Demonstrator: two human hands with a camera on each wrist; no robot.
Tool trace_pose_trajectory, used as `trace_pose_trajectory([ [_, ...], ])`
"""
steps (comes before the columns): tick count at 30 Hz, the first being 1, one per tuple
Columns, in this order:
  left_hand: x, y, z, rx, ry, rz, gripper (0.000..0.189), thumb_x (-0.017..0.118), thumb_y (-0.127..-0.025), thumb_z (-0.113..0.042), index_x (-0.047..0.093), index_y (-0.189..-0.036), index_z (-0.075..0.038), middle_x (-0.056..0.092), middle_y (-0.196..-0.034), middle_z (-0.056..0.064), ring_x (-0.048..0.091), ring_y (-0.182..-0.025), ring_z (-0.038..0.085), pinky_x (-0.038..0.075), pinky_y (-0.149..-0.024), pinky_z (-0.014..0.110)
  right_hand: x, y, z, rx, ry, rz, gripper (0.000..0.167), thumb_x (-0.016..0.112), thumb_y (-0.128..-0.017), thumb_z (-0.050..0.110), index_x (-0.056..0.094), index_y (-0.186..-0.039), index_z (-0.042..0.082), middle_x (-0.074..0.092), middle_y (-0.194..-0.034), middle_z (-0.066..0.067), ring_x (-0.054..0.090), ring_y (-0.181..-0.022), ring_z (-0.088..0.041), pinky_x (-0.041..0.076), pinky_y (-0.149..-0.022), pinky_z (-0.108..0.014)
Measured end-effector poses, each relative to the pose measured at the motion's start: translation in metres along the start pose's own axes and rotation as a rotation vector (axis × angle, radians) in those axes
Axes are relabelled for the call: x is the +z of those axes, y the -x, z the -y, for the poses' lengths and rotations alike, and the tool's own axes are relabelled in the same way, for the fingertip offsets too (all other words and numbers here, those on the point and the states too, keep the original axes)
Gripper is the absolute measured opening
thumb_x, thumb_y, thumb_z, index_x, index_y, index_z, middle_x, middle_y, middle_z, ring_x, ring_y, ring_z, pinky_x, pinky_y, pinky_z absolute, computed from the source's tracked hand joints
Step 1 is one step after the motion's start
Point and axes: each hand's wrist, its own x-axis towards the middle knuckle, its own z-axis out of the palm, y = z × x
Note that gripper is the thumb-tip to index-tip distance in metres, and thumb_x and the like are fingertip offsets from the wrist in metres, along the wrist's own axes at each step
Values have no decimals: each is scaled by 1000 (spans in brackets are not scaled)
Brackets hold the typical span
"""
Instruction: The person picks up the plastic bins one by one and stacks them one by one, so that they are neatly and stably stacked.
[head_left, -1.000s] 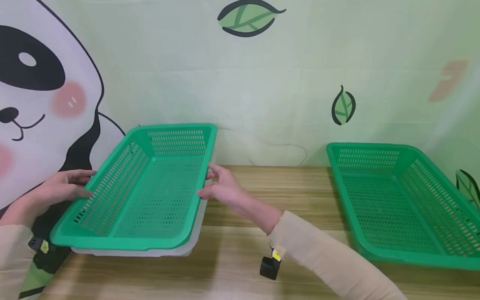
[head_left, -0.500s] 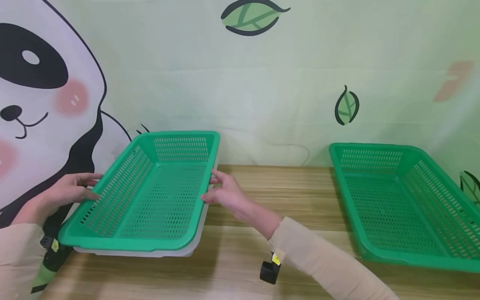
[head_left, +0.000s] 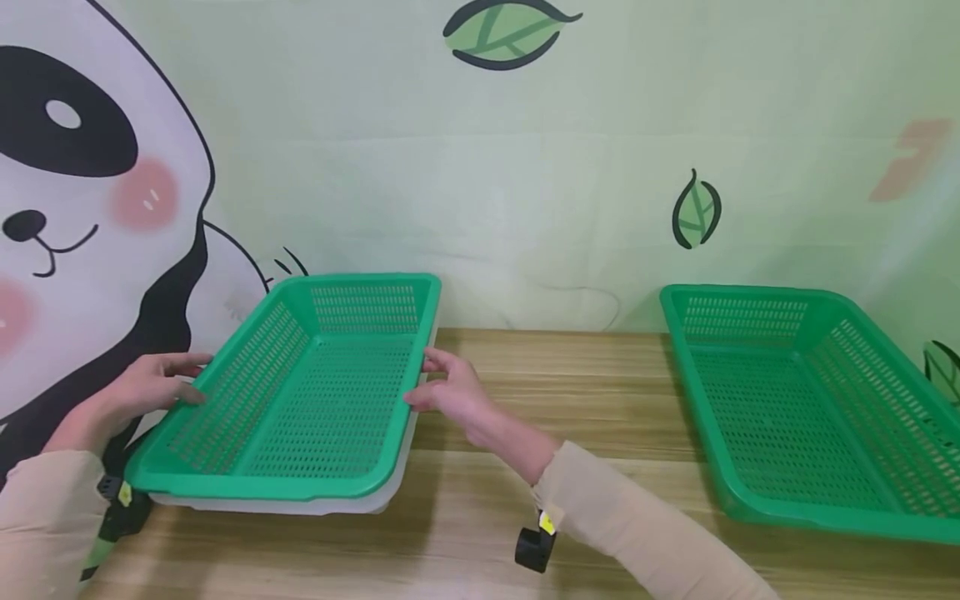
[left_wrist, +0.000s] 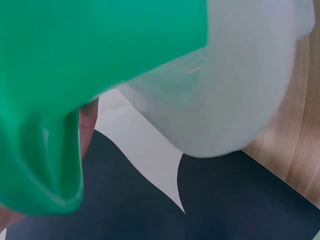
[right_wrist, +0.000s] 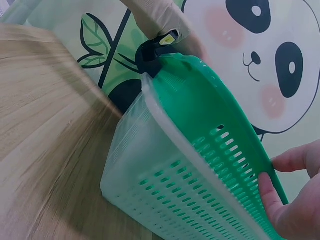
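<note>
A green plastic basket (head_left: pixel 300 486) with slotted walls sits partway inside a white basket (head_left: pixel 345 505) at the left of the table. My left hand (head_left: pixel 150 387) holds its left rim, thumb on top. On the opposite rim, my right hand (head_left: pixel 459 393) pinches the edge between thumb and fingers. The right wrist view shows the green basket's rim (right_wrist: pixel 235 97) standing above the translucent white wall (right_wrist: pixel 132 165), my right hand (right_wrist: pixel 300 200) at the edge. In the left wrist view, the green rim (left_wrist: pixel 115 45) hides most of my left hand beside the white basket (left_wrist: pixel 250 75).
Another green basket (head_left: pixel 708 433) stands on the right side of the wooden table (head_left: pixel 540 375). Behind the table hangs a backdrop (head_left: pixel 525 183) printed with a panda and leaves. Small black cameras are strapped at both wrists, the right one (head_left: pixel 534 548) hanging below the sleeve.
Both hands have lowered the green basket, its far end most, further into the white one. The hands keep their hold on the rims. The right-hand basket stays put.
</note>
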Motion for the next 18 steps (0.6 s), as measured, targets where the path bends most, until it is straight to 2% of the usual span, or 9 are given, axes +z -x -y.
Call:
trace_pose_trajectory([
  [8, 2, -2, 0, -20, -5, -5, 66, 58, -78, -10, 30, -132, 15, 39, -121, 37, 48, -99, 41, 47, -79, 50, 0, -3, -3, 19, 24, 5, 71, 61, -77, -9, 29, -140, -1, 44, -127, -15, 62, -81, -21, 46, -89, -36],
  [14, 2, -5, 1, -28, -4, -9, 66, 59, -77, -9, 31, -131, 15, 39, -121, 37, 49, -100, 42, 47, -79, 50, -1, -7, -8, 8, 9, 7, 73, 62, -76, -8, 29, -140, 3, 45, -126, -13, 62, -84, -22, 47, -87, -35],
  [16, 3, -10, 8, -39, -2, -22, 66, 60, -76, -9, 33, -131, 13, 41, -119, 35, 51, -96, 38, 49, -76, 48, -1, -8, -10, 9, 0, 5, 73, 62, -76, -8, 29, -140, 3, 45, -126, -13, 63, -85, -22, 49, -85, -34],
  [18, 4, -17, 21, -34, 12, -16, 67, 62, -75, -10, 34, -131, 12, 41, -118, 35, 52, -94, 37, 49, -73, 46, 0, -10, -13, 12, -6, 7, 74, 62, -75, -9, 29, -140, 3, 44, -127, -14, 62, -85, -22, 50, -82, -33],
])
